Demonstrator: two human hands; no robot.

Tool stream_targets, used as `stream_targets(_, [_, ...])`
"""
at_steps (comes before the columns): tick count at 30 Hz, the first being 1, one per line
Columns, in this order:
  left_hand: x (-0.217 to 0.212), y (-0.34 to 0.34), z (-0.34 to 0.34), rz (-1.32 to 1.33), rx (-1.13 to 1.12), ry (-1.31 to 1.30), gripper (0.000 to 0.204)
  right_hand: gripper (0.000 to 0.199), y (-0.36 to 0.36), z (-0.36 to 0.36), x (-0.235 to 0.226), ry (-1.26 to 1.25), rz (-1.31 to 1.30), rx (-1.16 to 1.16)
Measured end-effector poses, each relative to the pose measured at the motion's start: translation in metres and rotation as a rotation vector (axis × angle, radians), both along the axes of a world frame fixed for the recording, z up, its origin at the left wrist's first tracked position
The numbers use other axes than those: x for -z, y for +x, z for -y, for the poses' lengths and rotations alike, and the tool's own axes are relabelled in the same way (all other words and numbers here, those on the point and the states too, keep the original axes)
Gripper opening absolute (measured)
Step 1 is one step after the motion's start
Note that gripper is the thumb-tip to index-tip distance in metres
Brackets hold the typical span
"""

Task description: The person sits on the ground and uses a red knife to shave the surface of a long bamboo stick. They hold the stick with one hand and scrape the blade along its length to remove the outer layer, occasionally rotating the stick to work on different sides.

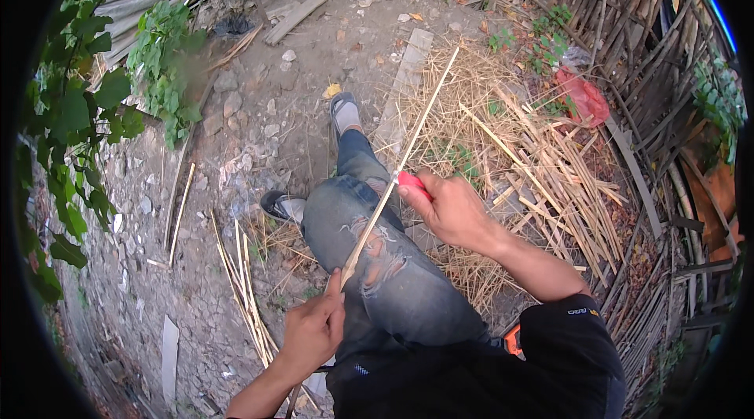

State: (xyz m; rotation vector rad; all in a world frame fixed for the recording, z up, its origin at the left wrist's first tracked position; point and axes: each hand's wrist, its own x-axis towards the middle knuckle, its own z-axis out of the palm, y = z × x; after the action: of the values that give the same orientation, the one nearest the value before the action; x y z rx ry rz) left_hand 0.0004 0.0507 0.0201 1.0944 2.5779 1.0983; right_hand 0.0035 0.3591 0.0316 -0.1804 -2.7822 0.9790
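Observation:
A long, thin, pale strip of split wood or bamboo [425, 113] slants from above my lap up and away to the right. My left hand [312, 331] is closed on its near end, the index finger lying along it. Around a red handle [414, 183], apparently that of a small knife, my right hand [457, 211] is closed too. The handle's tip meets the strip about halfway along; the blade itself is barely visible there. Beneath the strip are my bent legs in torn jeans [424, 285].
Shavings and cut strips [542, 175] are heaped to the right, with a red plastic bag [583, 95] beyond. More strips [243, 285] lie at the left. A flat board [408, 77] rests ahead of my feet. A stick fence [644, 50] borders the right; leafy vines [75, 109] hang at left.

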Motion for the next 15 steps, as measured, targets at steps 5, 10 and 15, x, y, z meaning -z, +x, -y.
stream_targets(5, [0.001, 0.001, 0.005, 0.0, 0.015, -0.019, 0.049, 0.044, -0.006, -0.01, -0.001, -0.063, -0.028, -0.001])
stream_targets(10, [0.005, 0.0, 0.004, -0.017, 0.036, -0.014, 0.052, 0.044, 0.021, 0.021, -0.004, 0.139, 0.069, -0.245])
stream_targets(15, [0.007, 0.008, 0.03, -0.021, 0.056, -0.067, 0.054, 0.059, -0.04, -0.094, 0.012, -0.185, -0.107, 0.325])
